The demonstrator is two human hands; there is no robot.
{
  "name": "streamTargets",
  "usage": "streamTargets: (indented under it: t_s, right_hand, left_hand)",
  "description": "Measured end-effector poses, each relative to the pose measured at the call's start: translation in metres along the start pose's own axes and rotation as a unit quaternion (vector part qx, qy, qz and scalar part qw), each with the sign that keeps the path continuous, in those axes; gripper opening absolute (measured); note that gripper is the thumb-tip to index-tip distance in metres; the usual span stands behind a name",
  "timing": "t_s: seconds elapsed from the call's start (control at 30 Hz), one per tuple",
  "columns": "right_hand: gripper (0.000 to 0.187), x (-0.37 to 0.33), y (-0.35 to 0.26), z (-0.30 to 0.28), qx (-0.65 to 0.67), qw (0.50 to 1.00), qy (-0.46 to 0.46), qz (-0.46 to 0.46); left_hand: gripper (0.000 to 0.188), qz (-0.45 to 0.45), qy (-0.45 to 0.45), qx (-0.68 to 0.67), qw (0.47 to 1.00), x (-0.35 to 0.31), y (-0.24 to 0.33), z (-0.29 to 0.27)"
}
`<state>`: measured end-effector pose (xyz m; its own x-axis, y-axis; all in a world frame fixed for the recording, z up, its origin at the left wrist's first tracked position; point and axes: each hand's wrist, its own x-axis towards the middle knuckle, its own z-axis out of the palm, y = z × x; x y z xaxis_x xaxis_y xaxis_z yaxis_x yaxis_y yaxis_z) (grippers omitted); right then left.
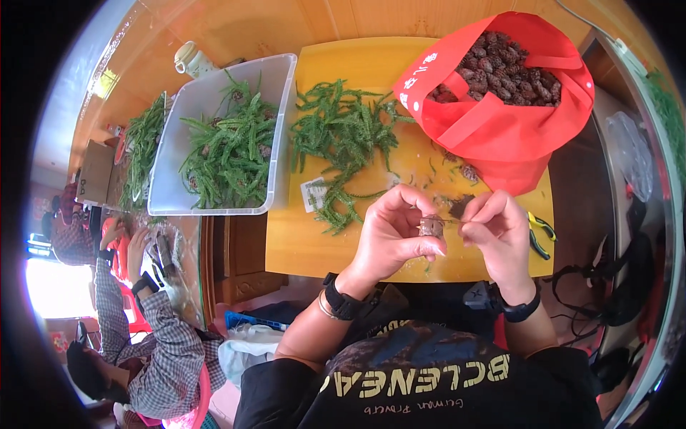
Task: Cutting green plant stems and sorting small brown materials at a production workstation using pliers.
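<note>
My left hand (382, 236) pinches a small brown pine cone (431, 227) between thumb and fingers, above the near part of the yellow table (314, 250). Close to its right side, my right hand (500, 232) has thumb and forefinger pressed together. A thin, dark strand seems to run between the cone and these fingertips, too fine to name. Artificial green pine sprigs (339, 129) lie in a loose pile beyond my left hand. At the far right stands a red fabric bag (486, 143) full of pine cones (511, 71).
Left of the pile is a clear plastic bin (281, 129) holding sprigs with cones. Yellow-handled pliers (541, 236) lie at the table's right edge. A white label (313, 194) rests by the sprigs. At another table on the left, a person in a checked shirt (168, 343) works.
</note>
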<state>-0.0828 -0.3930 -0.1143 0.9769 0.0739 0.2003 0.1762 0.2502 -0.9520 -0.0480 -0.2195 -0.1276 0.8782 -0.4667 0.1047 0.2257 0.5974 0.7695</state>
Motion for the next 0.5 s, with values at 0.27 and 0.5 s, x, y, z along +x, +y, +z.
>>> streamTargets:
  t_s: [0.27,0.5]
  right_hand:
    - [0.021,-0.0034,-0.0091,0.0073,-0.068,0.996,-0.004,-0.056]
    - [0.021,-0.0037,-0.0035,0.0098,-0.177,0.979,-0.029,-0.101]
  left_hand:
    - [0.047,0.069,0.026,0.062,0.995,-0.0027,-0.0018,-0.0006]
    - [0.051,0.079,0.020,0.061,0.995,-0.0051,0.0023,0.0024]
